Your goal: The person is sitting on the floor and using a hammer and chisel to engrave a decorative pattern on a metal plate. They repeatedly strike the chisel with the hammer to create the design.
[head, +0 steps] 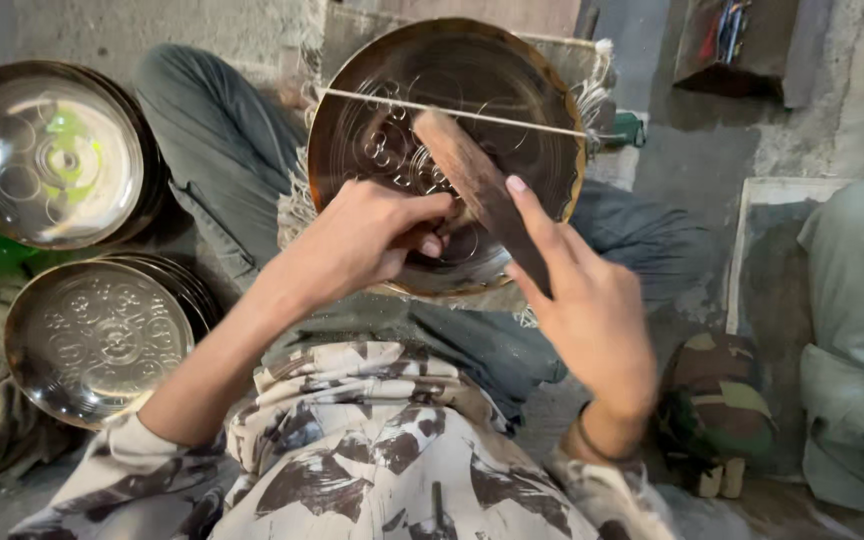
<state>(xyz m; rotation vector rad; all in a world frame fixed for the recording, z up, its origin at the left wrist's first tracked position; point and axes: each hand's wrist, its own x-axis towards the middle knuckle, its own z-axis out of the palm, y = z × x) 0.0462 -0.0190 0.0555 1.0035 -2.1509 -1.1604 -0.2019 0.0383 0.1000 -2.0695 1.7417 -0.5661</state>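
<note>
A round brass-coloured plate [512, 70] with engraved circles leans upright on my lap, and a thin light rod [542, 124] lies across its face. My left hand [367, 235] is closed around a small tool pressed against the plate's lower middle. My right hand [587, 300] grips a dark wooden mallet-like block [472, 180] that slants up over the plate, index finger stretched along it.
Two stacks of engraved metal plates lie on the left, one upper [52, 150] and one lower [97, 335]. Another person's grey-green clothed leg [857, 330] is at the right. A camouflage cloth bundle [717, 400] sits by my right wrist. Concrete wall behind.
</note>
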